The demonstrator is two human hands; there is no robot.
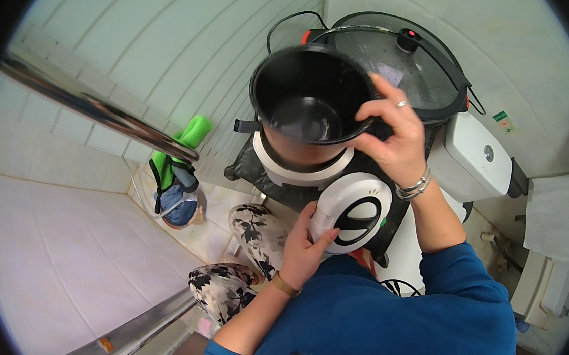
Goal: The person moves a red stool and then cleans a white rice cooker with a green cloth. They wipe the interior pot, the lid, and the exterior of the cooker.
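My right hand [394, 130] grips the rim of a black-lined inner pot [307, 94]. The pot is tilted, so its dark inside faces me, and it is slightly blurred. Just beneath it sits the white body of a rice cooker [302, 175], partly covered by the pot. With my left hand [303, 249] I hold the edge of a white lid [356, 212] with a black oval handle. The lid is between my body and the cooker; whether it is joined to the cooker cannot be seen. Black plastic sheeting [285, 190] lies under the cooker.
Behind the pot stands a large round electric pan [441, 113] with a glass lid [370, 58]. A toilet cistern [478, 158] is at the right. On the left are a chrome rail [96, 110], a green cloth [194, 132] and a container with blue cloth [178, 207]. Tiled walls [151, 52] enclose the corner.
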